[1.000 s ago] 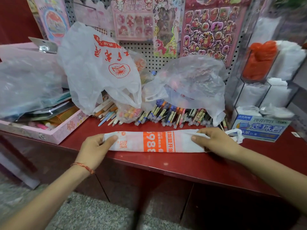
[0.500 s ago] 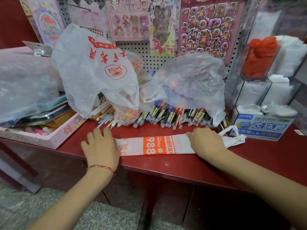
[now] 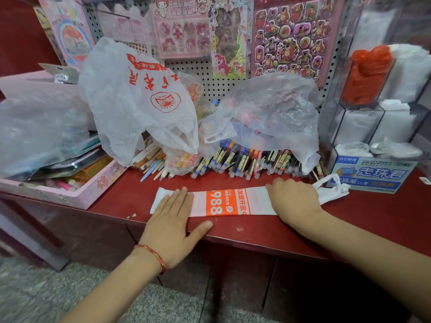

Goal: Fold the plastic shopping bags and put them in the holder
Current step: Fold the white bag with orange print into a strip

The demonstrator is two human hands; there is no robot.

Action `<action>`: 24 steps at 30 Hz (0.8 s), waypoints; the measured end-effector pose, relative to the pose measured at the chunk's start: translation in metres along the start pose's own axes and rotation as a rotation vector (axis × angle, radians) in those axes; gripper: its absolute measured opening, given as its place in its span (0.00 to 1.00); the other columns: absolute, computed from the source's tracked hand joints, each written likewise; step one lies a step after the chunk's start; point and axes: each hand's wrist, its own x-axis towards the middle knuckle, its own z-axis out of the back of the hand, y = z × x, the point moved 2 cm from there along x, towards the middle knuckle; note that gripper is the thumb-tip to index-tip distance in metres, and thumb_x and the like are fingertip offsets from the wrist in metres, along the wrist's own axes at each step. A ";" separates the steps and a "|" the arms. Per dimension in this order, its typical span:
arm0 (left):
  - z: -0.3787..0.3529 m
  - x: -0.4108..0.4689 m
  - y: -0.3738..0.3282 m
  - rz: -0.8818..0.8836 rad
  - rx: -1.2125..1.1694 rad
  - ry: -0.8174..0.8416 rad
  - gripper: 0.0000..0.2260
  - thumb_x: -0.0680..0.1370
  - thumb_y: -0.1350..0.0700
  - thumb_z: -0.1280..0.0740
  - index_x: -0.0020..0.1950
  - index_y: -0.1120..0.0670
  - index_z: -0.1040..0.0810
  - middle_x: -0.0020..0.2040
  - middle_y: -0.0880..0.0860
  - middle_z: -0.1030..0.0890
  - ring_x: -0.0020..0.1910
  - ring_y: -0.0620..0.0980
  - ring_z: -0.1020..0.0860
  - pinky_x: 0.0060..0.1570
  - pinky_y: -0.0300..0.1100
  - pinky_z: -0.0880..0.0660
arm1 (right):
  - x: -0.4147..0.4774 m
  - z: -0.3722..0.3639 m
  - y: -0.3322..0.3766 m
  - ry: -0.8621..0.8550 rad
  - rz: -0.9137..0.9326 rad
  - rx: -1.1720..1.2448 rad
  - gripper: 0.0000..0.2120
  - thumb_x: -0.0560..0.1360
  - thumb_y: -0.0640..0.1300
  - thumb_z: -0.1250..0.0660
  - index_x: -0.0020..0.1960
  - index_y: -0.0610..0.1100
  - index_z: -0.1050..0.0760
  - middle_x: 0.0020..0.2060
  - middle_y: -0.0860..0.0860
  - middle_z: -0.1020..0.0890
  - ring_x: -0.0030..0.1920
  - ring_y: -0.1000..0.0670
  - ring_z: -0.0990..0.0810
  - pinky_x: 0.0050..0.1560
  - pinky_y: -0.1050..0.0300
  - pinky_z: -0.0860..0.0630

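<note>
Because the red table (image 3: 349,231) is a narrow ledge whose front edge runs just under the person's wrists, there is little depth to work in. The only bare surface is the strip between that edge and the clutter behind.

Three loose bags crowd the back: a big clear one (image 3: 39,127) slumped over the pink tray (image 3: 77,197) at the left, a white bag with red print (image 3: 140,96) and another clear bag (image 3: 263,113) draped over a row of pens (image 3: 245,159). All look thin, nearly weightless and puffed with air, so they would likely drift or spring open if merely brushed.

The clear holder (image 3: 363,107) stands at the far right. It has compartments, and orange bags (image 3: 368,73) fill the top one. The way to it over the blue box (image 3: 373,176) looks open.

The bag being folded (image 3: 224,202) lies flat as a long band along the table, near the front edge. It is soft and slick and will probably unfold once the pressure comes off it.

The left hand (image 3: 172,220) lies wide and flat on its left end, fingers straight and thumb spread onto the table. The right hand (image 3: 293,201) rests palm down on the right end and pinches nothing that shows.

The handles (image 3: 331,186) trail free beyond it, just short of the blue box. The band's ends seem the best places to take hold, one end being turned over while the other is pinned.
</note>
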 end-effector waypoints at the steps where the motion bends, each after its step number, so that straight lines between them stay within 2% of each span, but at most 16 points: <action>1: 0.000 -0.001 0.004 0.026 0.012 -0.002 0.58 0.53 0.26 0.82 0.78 0.52 0.58 0.78 0.49 0.58 0.75 0.42 0.61 0.68 0.37 0.71 | 0.000 0.001 0.000 -0.024 -0.007 0.008 0.12 0.79 0.40 0.46 0.59 0.41 0.29 0.47 0.46 0.22 0.49 0.44 0.19 0.25 0.56 0.49; 3: 0.001 -0.003 0.011 0.059 0.002 -0.012 0.58 0.53 0.26 0.82 0.78 0.51 0.57 0.78 0.49 0.57 0.75 0.43 0.59 0.68 0.39 0.70 | -0.002 0.005 -0.003 -0.119 -0.035 0.016 0.11 0.71 0.38 0.31 0.50 0.35 0.25 0.36 0.43 0.19 0.34 0.42 0.18 0.25 0.61 0.55; 4: 0.001 -0.003 0.015 0.072 -0.008 -0.020 0.58 0.53 0.26 0.81 0.78 0.50 0.57 0.78 0.48 0.57 0.76 0.43 0.59 0.69 0.39 0.69 | -0.002 0.006 -0.006 -0.169 -0.059 0.046 0.16 0.59 0.35 0.23 0.43 0.33 0.24 0.25 0.42 0.22 0.23 0.42 0.22 0.28 0.66 0.57; 5: 0.001 -0.004 0.018 0.078 -0.010 -0.022 0.57 0.53 0.26 0.81 0.78 0.50 0.57 0.78 0.48 0.57 0.76 0.43 0.59 0.69 0.40 0.69 | -0.004 0.007 -0.009 -0.215 -0.074 0.094 0.20 0.48 0.31 0.21 0.36 0.32 0.25 0.18 0.43 0.27 0.15 0.44 0.28 0.31 0.70 0.56; 7: 0.001 -0.006 0.022 0.066 -0.011 -0.029 0.58 0.53 0.26 0.81 0.78 0.50 0.56 0.78 0.47 0.56 0.76 0.43 0.58 0.69 0.40 0.68 | -0.007 0.003 -0.016 -0.254 -0.066 0.156 0.21 0.42 0.26 0.24 0.33 0.32 0.26 0.15 0.42 0.31 0.11 0.45 0.32 0.28 0.71 0.49; 9: 0.002 -0.007 0.020 0.056 0.002 -0.026 0.58 0.53 0.26 0.82 0.78 0.50 0.56 0.78 0.47 0.55 0.76 0.43 0.58 0.69 0.40 0.70 | -0.010 0.012 -0.018 -0.244 -0.047 0.115 0.23 0.42 0.24 0.25 0.35 0.32 0.26 0.21 0.40 0.27 0.15 0.44 0.29 0.23 0.66 0.44; 11: 0.005 -0.007 0.018 0.051 0.050 -0.012 0.58 0.53 0.26 0.82 0.78 0.51 0.57 0.78 0.48 0.55 0.76 0.44 0.58 0.68 0.40 0.72 | -0.012 0.027 -0.012 -0.310 0.011 0.115 0.23 0.44 0.27 0.23 0.38 0.35 0.24 0.28 0.41 0.25 0.24 0.41 0.25 0.22 0.59 0.37; 13: 0.008 -0.010 0.015 0.048 0.108 -0.005 0.58 0.54 0.26 0.82 0.78 0.53 0.55 0.78 0.50 0.53 0.76 0.46 0.55 0.68 0.43 0.71 | -0.022 0.036 0.009 -0.388 0.230 0.229 0.17 0.59 0.39 0.24 0.46 0.37 0.21 0.40 0.41 0.20 0.38 0.40 0.20 0.34 0.51 0.24; 14: 0.010 -0.012 0.014 0.036 0.127 -0.020 0.58 0.57 0.25 0.79 0.77 0.55 0.50 0.77 0.52 0.49 0.76 0.48 0.49 0.69 0.45 0.67 | -0.029 0.036 0.024 -0.358 0.363 0.319 0.18 0.69 0.47 0.31 0.55 0.38 0.22 0.50 0.39 0.19 0.49 0.38 0.20 0.48 0.45 0.22; 15: 0.011 -0.013 0.014 0.005 0.170 -0.042 0.56 0.63 0.24 0.74 0.75 0.58 0.41 0.75 0.55 0.40 0.74 0.52 0.40 0.70 0.48 0.60 | -0.036 0.037 0.039 -0.217 0.462 0.385 0.26 0.75 0.55 0.42 0.65 0.39 0.28 0.63 0.38 0.25 0.62 0.39 0.26 0.65 0.43 0.31; 16: 0.007 -0.015 0.016 -0.019 0.208 -0.087 0.50 0.69 0.25 0.66 0.70 0.60 0.31 0.69 0.58 0.30 0.68 0.55 0.29 0.68 0.51 0.51 | -0.042 0.033 0.050 -0.046 0.517 0.414 0.35 0.76 0.62 0.51 0.73 0.40 0.39 0.72 0.40 0.37 0.73 0.41 0.39 0.73 0.45 0.48; 17: 0.003 -0.017 0.020 -0.030 0.225 -0.115 0.44 0.73 0.28 0.57 0.64 0.62 0.25 0.63 0.59 0.23 0.60 0.56 0.23 0.65 0.54 0.44 | -0.048 0.030 0.056 0.112 0.531 0.412 0.42 0.72 0.69 0.58 0.77 0.42 0.50 0.76 0.43 0.48 0.76 0.44 0.51 0.73 0.50 0.62; 18: -0.001 -0.018 0.023 -0.057 0.249 -0.145 0.37 0.73 0.31 0.46 0.60 0.62 0.22 0.59 0.60 0.20 0.55 0.57 0.20 0.61 0.56 0.38 | -0.050 0.026 0.060 0.174 0.521 0.397 0.48 0.66 0.72 0.63 0.77 0.44 0.57 0.77 0.45 0.55 0.76 0.47 0.59 0.71 0.52 0.69; 20: -0.005 -0.018 0.028 -0.089 0.296 -0.214 0.33 0.61 0.41 0.23 0.56 0.63 0.20 0.55 0.61 0.19 0.50 0.58 0.18 0.54 0.60 0.28 | -0.051 0.020 0.056 0.178 0.485 0.378 0.51 0.61 0.72 0.67 0.77 0.44 0.61 0.76 0.45 0.60 0.75 0.49 0.64 0.70 0.53 0.71; 21: -0.006 -0.016 0.030 -0.079 0.289 -0.228 0.35 0.53 0.48 0.18 0.55 0.62 0.19 0.53 0.60 0.18 0.48 0.58 0.17 0.51 0.60 0.27 | -0.051 0.016 0.051 0.185 0.462 0.370 0.52 0.61 0.73 0.67 0.77 0.44 0.62 0.76 0.46 0.60 0.75 0.49 0.65 0.71 0.53 0.70; 24: -0.003 -0.014 0.034 -0.092 0.275 -0.275 0.37 0.44 0.55 0.16 0.51 0.61 0.17 0.49 0.59 0.16 0.43 0.57 0.16 0.50 0.51 0.36 | -0.056 0.012 0.030 0.214 0.424 0.348 0.54 0.60 0.75 0.66 0.76 0.43 0.64 0.76 0.46 0.62 0.73 0.52 0.68 0.71 0.54 0.70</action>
